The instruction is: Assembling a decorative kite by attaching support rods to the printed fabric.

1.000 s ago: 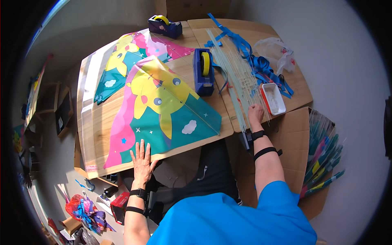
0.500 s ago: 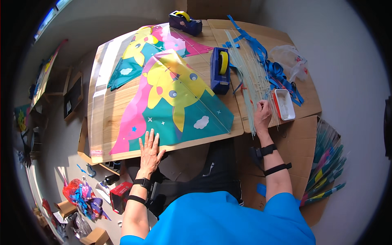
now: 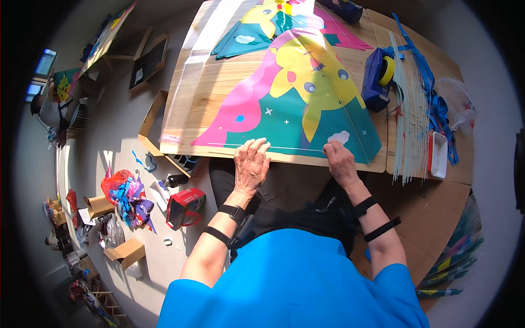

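- The left hand [image 3: 250, 164] lies palm down with its fingers [image 3: 257, 146] spread wide and flat on the near edge of the tabletop [image 3: 219, 93], pressing the lower border of the colourful kite sheet [image 3: 295, 104]; it grips nothing, and the flat press looks meant to keep the thin sheet from sliding or curling.
- The right hand [image 3: 339, 161] rests at the same near edge, further toward the right corner of the sheet, fingers drawn narrow and bent down onto the film beside a white cloud print [image 3: 340, 136]. Whether they pinch something small I cannot tell.
- The kite sheet, with its yellow cartoon figure on pink and teal, lies flat across the middle of the tabletop, its straight base running along the near edge between both hands, so the edge is within easy reach.
- A thin pale rod [image 3: 262, 146] appears to run along that base under the fingers; a second curves up the sheet.
- A second printed kite sheet [image 3: 268, 22] lies toward the far edge, partly under the first.
- A blue tape dispenser [image 3: 377, 76] with a yellow roll stands just beside the sheet's right side, close to the working hand.
- A bundle of pale thin sticks [image 3: 410, 109] lies along the right edge of the tabletop, with blue ribbon [image 3: 432, 93] and a small white tray [image 3: 438, 156] beside it, all kept off the sheet.
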Motion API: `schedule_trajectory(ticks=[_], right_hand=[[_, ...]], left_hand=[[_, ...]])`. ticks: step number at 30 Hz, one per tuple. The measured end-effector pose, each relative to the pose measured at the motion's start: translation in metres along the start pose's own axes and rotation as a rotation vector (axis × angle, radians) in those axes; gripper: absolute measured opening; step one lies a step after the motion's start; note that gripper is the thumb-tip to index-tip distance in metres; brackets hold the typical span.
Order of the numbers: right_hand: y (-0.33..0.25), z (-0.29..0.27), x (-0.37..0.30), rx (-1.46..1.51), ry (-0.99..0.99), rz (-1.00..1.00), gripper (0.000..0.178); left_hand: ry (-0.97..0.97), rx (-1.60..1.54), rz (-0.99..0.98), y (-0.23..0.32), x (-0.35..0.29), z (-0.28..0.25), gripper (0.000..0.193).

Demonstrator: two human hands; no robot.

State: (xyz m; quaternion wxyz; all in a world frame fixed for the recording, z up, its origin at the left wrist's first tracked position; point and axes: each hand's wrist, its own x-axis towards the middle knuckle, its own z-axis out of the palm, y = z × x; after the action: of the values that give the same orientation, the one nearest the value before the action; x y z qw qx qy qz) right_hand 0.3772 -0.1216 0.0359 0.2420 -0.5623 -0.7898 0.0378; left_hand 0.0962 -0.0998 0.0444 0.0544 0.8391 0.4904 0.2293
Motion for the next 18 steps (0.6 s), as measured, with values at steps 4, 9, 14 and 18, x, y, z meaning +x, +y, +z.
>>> schedule_trajectory(ticks=[4,9,14,18], right_hand=[[0.004,0.005,-0.004,-0.057,-0.089,0.013,0.012],[0.002,0.002,-0.004,-0.077,-0.088,0.056,0.014],[-0.001,-0.002,-0.011,-0.092,-0.022,0.293,0.058],[0.035,-0.010,-0.037,-0.223,-0.014,0.348,0.055]], left_hand=[[-0.118,0.094,-0.012,-0.016,-0.010,0.016,0.041],[-0.099,0.117,-0.036,-0.021,-0.011,0.015,0.050],[-0.159,0.161,-0.090,-0.037,-0.020,0.008,0.064],[-0.230,0.204,-0.047,-0.034,-0.022,0.011,0.063]])
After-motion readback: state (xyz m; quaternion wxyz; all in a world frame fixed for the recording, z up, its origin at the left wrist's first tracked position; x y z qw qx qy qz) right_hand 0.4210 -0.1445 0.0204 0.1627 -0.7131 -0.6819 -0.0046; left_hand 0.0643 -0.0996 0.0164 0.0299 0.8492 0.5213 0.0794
